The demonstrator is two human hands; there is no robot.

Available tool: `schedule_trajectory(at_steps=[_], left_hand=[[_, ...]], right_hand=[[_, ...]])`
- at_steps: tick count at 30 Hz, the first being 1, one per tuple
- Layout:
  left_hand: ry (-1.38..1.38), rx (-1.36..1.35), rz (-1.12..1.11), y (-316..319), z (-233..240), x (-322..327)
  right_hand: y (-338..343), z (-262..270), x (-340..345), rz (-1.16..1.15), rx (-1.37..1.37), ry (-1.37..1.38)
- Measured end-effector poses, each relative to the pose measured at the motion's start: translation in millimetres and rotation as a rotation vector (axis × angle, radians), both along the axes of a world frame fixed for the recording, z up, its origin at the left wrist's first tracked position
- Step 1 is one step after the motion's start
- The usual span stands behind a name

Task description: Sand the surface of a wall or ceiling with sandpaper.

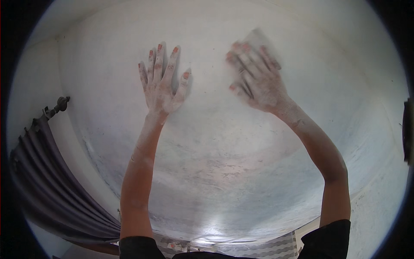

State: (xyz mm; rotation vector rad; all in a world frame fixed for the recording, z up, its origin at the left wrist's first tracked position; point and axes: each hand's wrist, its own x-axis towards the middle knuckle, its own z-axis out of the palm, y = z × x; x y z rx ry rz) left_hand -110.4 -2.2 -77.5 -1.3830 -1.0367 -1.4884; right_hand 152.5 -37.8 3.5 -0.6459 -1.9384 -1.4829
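Note:
My left hand [161, 82] rests against the pale wall [207, 136], its fingers spread and nothing in them. White dust coats both hands and forearms. Higher up to the right, my right hand [262, 77] is flattened over a thin grey sheet [257, 35], possibly sandpaper, and holds it to the wall. This hand and the sheet are blurred, and most of the sheet is hidden under the fingers. The wall surface is smooth and whitish at the top. Lower down it turns greyer, with rough, flaked patches.
A dark purple-grey curtain [45, 181] hangs at the left from a rod with a round finial [63, 103]. At the right rim a dark object [408, 131] sits by the wall. A grey-and-white striped surface [275, 244] shows at the bottom, below the wall.

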Motion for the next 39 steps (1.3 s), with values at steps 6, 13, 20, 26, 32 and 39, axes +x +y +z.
schedule_trajectory(at_steps=[6,13,20,26,32,39], left_hand=[[-0.028,0.016,-0.054,-3.9,3.6,5.5],[0.251,0.134,-0.521,-61.5,39.7,93.7],[-0.248,-0.063,-0.443,-20.0,42.0,110.7],[-0.093,-0.068,-0.189,-22.5,54.5,110.3],[-0.060,0.092,0.017,13.2,63.7,6.1],[0.283,-0.079,0.001,8.2,-13.4,15.1]], right_hand=[[11.7,4.6,-47.9,-0.001,0.024,0.003],[30.8,-16.1,-80.6,0.233,-0.027,0.002],[18.3,-16.5,-42.5,0.462,-0.416,-0.114],[-10.4,0.3,43.9,0.358,-0.084,-0.380],[-14.0,44.5,140.4,0.215,0.068,-0.212],[-13.4,46.3,174.5,0.053,0.188,0.035]])
